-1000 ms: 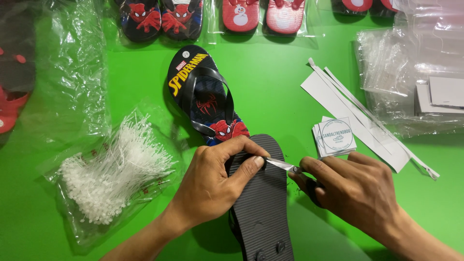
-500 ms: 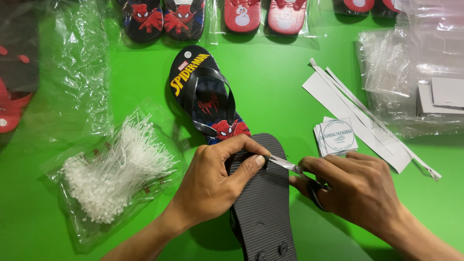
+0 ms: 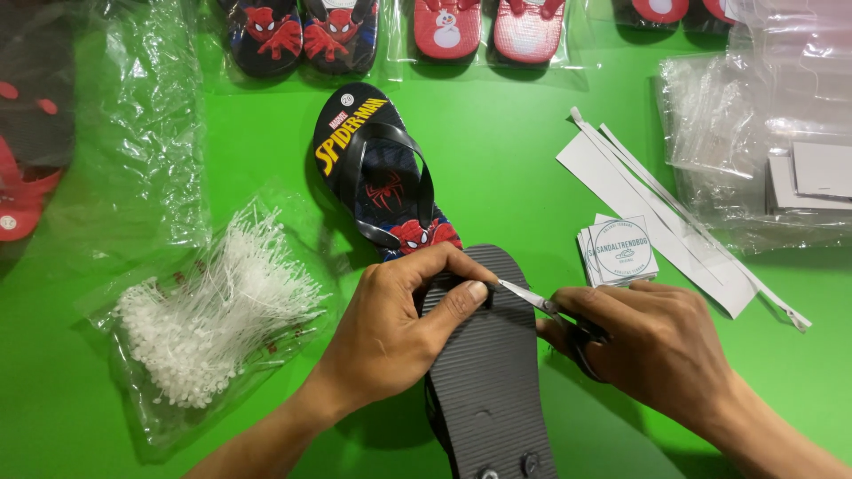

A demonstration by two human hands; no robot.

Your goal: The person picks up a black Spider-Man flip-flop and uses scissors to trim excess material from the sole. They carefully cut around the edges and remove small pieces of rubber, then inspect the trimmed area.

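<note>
Nearest the camera, an overturned black flip-flop lay sole-up on the green tabletop, its ribbed underside facing up. The left hand pressed down on its far end, fingers curled closed over the sole's edge, thumb flat on the ribs. From the right, the right hand was wrapped tightly around the dark handles of a pair of small scissors; the thin metal blades pointed left and met the sole just beside the left thumb, though whether the blades were parted was hard to tell.

To the left lay a clear bag of white plastic tag fasteners. Just beyond the hands sat a second flip-flop, strap-side up, black with a red-and-blue print. Right of it lay a small stack of square paper tags and long white paper strips. Along the far edge lay bagged pairs of sandals.
</note>
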